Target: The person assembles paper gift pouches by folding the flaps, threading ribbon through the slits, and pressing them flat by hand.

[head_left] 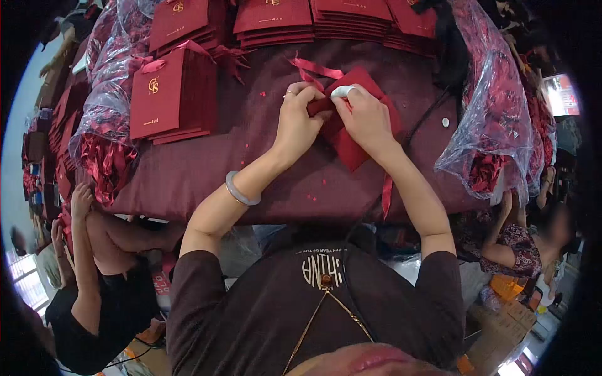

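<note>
Across the dark red desk (pixel 282 199), a pile of bags (pixel 166 97) sits at ten o'clock. Toward one o'clock, a red bag (pixel 352 150) is pinched by the left hand (pixel 298 119) and the right hand (pixel 370 122); it looks light and easy to crease, so its edges are best held softly.

The bag (pixel 353 150) we hold looks like smooth matt paper/card, same as the stacked bags (pixel 166 106) w/ shiny, metallic-looking gold print (pixel 153 86). Ribbon (pixel 323 68) by it: satiny, v. glossy. Tablecloth (pixel 282 194): matt woven cloth, slightly wrinkled. We see clear, crinkly plastic wrap (pixel 492 119) w/ lots of glare. Our bracelet (pixel 236 193): smooth, polished, matl. unclear; neck chain (pixel 355 318): shiny metal; T-shirt (pixel 263 313): matt cloth. Boxes (pixel 511 319): dull cardboard.
</note>
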A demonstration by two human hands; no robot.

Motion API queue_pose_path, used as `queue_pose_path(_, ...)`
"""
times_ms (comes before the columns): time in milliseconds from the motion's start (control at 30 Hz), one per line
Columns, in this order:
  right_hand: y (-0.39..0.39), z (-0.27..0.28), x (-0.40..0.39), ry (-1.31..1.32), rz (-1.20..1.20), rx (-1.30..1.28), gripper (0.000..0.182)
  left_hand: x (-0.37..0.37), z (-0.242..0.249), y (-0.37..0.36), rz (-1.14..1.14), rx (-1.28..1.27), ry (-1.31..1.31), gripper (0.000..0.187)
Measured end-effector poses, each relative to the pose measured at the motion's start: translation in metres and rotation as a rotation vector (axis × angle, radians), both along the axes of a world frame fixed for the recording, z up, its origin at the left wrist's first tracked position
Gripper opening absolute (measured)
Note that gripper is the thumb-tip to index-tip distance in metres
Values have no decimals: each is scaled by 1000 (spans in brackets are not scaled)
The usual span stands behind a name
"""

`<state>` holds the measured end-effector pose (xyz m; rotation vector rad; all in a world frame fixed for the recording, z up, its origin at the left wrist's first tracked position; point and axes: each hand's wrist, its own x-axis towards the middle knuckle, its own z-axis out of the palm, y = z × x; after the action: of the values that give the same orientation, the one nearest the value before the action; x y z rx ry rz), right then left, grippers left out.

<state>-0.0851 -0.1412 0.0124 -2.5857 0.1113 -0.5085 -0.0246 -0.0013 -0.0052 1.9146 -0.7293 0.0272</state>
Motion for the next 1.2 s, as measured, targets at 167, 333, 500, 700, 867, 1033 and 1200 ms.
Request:
queue_pose_path(167,-5,3,0,9,-35,210,19,-2,-3,-3,13,5,-2,29)
queue_pose_path(333,-2,6,-3,-100,-65,222,17,3,1,2,-33,55,116,34)
queue_pose_path(500,-20,9,-4,-207,-75,322,14,18,-8,3,-209,-267,803,25)
queue_pose_path(700,-12,15,-6,-102,-82,383,13,21,-11,4,-217,-206,818,23)
queue_pose_path(867,-15,9,-5,-138,-51,370,13,20,-5,5,-240,-201,835,23)
queue_pose_path(1033,-15,7,-4,-137,-39,371,14,20,-2,5,-231,-217,876,21)
queue_pose_path(1200,-8,10,-6,-104,-4,352,13,20,-6,5,-235,-208,808,22)
